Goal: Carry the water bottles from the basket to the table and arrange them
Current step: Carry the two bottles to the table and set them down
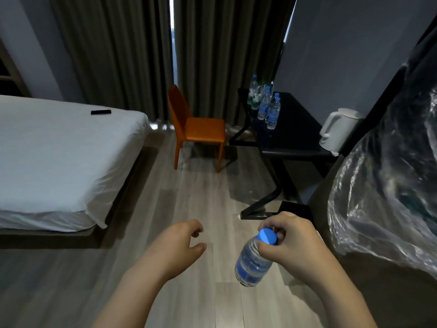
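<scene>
My right hand [289,245] grips a clear water bottle [254,259] with a blue cap and blue label by its neck; the bottle hangs over the wooden floor. My left hand [179,245] is beside it, empty, with fingers loosely curled and apart. Ahead on the right stands a black table [290,129]. Several water bottles [267,105] with blue and green labels stand grouped at its far left corner. No basket shows clearly in this view.
An orange chair [198,129] stands left of the table. A white kettle [335,131] sits on the table's right edge. A white bed [59,157] fills the left, with a black remote [101,112]. Crinkled clear plastic [387,185] covers something at the right.
</scene>
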A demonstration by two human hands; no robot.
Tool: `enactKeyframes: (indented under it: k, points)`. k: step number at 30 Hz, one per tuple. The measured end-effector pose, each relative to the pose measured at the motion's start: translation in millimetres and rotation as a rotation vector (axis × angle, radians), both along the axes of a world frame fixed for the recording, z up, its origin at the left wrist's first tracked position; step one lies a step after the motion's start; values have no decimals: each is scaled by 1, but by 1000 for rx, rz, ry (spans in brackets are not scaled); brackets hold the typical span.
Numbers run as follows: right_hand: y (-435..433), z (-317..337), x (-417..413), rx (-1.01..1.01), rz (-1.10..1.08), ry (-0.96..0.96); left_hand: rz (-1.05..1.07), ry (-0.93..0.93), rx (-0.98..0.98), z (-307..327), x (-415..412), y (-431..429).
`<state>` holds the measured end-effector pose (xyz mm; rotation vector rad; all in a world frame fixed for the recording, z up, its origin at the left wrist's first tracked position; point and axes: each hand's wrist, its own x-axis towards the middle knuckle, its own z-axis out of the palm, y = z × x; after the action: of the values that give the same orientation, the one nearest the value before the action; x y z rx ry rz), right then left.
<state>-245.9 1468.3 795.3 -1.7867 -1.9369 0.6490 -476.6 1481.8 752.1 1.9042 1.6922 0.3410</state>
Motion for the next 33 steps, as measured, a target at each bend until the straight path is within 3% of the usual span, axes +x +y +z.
enactKeyframes:
  k: [22, 33]
  points:
    - [335, 7, -89, -34, -125, -35, -102, 16, -66, -2, -99, 352]
    - [452, 3, -136, -80, -233, -16, -221, -4, -96, -9, -139, 495]
